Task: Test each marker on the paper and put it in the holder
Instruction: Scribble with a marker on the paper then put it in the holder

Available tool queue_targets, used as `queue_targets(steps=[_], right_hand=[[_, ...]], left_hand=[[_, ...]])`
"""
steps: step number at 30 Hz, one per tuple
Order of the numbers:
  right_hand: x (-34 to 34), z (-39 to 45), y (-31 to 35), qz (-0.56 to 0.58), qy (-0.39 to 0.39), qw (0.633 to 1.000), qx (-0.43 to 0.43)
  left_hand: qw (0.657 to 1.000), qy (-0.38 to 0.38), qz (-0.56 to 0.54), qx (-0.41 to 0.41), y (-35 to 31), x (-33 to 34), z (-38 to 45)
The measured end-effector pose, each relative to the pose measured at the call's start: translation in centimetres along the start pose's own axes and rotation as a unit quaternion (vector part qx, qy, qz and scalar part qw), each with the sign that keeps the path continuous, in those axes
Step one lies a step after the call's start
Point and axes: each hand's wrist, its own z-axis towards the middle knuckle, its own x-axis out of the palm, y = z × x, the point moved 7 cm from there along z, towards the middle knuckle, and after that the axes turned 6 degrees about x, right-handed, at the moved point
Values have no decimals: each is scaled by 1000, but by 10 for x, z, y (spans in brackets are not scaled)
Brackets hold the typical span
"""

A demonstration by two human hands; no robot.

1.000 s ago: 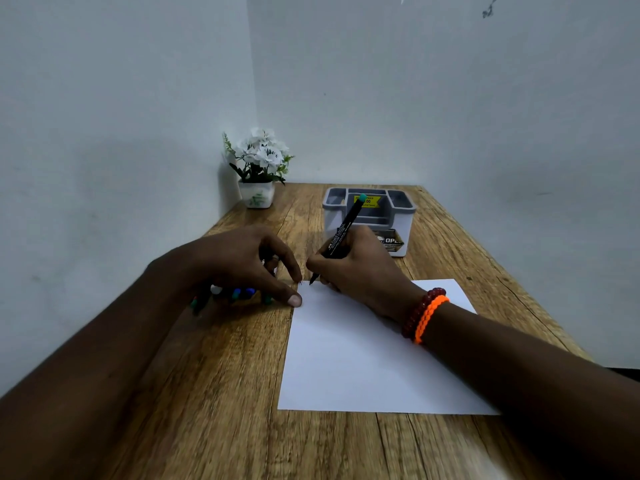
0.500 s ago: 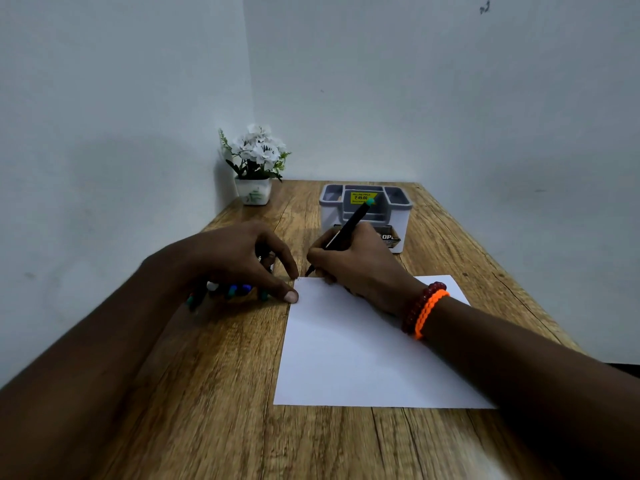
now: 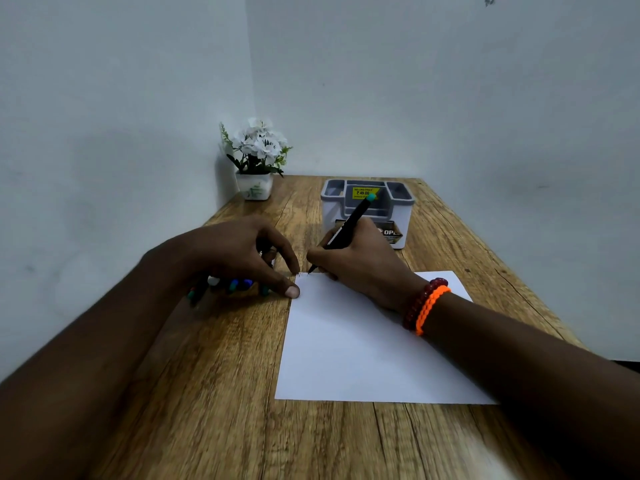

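In the head view, the right hand [image 3: 360,261] is pinching a black marker [image 3: 348,227] in a writing grip, its tip touching the far left corner of the paper [image 3: 363,344] and its teal end leaning away toward the holder [image 3: 367,209]. The holder is standing just beyond that hand on the worktop [image 3: 225,393], so the right hand is the nearer one. The left hand [image 3: 239,258] is resting over the spare markers [image 3: 232,285], fingertips pressing down beside the paper's edge.

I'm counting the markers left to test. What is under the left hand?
Under the left hand lie several markers; only coloured ends show: white, blue, teal. Their bodies are covered by the hand, so the count cannot be told. The thumb touches the paper corner.
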Motion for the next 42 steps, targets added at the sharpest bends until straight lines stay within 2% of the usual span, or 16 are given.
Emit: queue_targets(steps=[37, 42], right_hand=[[-4, 0, -1, -11, -36, 999, 3], [-5, -2, 0, -19, -20, 1000, 11]], left_hand=[[1000, 0, -1, 1, 3, 1, 1], [1000, 2, 4, 4, 2, 1, 0]])
